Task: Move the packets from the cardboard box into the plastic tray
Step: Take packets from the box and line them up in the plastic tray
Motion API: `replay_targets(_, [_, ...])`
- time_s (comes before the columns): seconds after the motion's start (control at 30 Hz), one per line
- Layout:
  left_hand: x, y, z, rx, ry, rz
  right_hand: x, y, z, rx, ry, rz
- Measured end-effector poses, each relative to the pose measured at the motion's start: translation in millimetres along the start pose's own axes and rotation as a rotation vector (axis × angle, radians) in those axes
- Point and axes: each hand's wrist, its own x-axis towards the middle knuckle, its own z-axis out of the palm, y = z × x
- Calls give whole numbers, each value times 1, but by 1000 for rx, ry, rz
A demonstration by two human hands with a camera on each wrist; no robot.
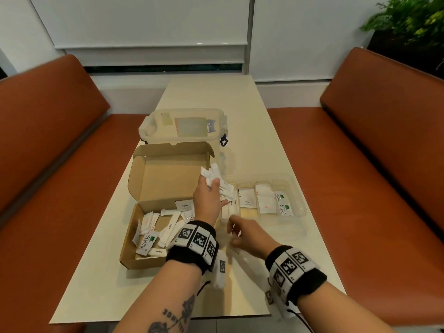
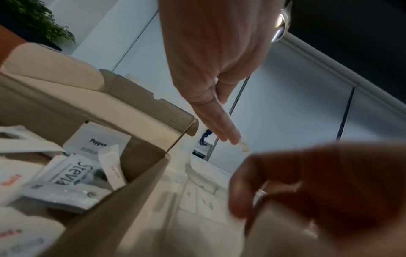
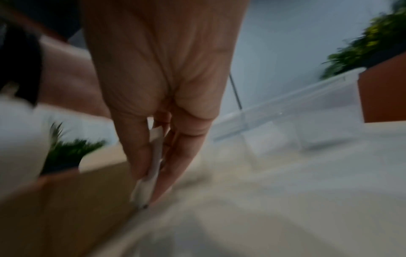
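Note:
The open cardboard box (image 1: 129,236) lies on the left of the table with several white packets (image 1: 153,234) in it, among them a Stevia packet (image 2: 70,175) and a Pepper packet (image 2: 98,140). To its right stands the clear plastic tray (image 1: 300,195), its compartments holding sorted packets. My left hand (image 1: 211,186) is raised between box and tray and grips a bunch of white packets (image 1: 211,174). My right hand (image 1: 234,233), blurred, hovers low over the table before the tray. In the right wrist view its fingers (image 3: 140,156) pinch one white packet (image 3: 157,153).
A lidded clear plastic container (image 1: 185,127) stands right behind the box's raised lid (image 1: 168,174). The cream table (image 1: 216,97) runs away from me between two orange benches (image 1: 48,140) (image 1: 372,152). A potted plant (image 1: 408,18) is at the far right.

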Motion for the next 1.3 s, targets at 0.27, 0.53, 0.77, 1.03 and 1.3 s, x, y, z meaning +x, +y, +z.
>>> replay_targets(0.27, [0,-5,5,11,-11,-39,12,-13,-70,406,290,-3])
replay_targets(0.53, [-6,0,12,-55,-243,-94,34,-12,-84,271,218,13])
replay_targets(0.77, [-7,-8,13,-99,-211,-100,40,-8,-87,302,244,60])
replay_targets(1.03, [-2,-21,19,-139,-38,-149,47,6,-91,384,366,104])
replay_targets(1.3, [-4,-39,20,-97,33,-196,67,36,-69,-110,374,182])
